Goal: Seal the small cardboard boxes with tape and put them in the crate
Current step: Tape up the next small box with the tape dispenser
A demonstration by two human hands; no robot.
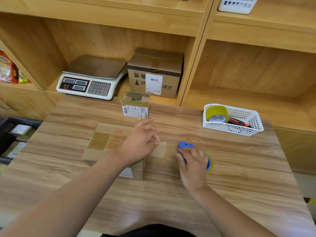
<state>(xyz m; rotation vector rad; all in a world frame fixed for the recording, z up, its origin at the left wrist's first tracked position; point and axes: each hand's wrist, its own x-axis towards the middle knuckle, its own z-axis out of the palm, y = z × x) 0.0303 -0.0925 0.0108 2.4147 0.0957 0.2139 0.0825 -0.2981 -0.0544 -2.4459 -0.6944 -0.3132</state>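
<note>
A flat cardboard box with red print lies on the wooden table, left of centre. My left hand rests over its right end and pinches a strip of clear tape that sticks out past the box edge. My right hand grips a blue tape dispenser with a yellowish roll, just right of the strip. A smaller open box with a shipping label stands at the table's far edge. The dark crate sits at the far left, below the table.
A white basket at the back right holds a yellow tape roll and an orange-black tool. On the shelf behind stand a scale and a larger labelled carton. Snack packets fill the left shelf.
</note>
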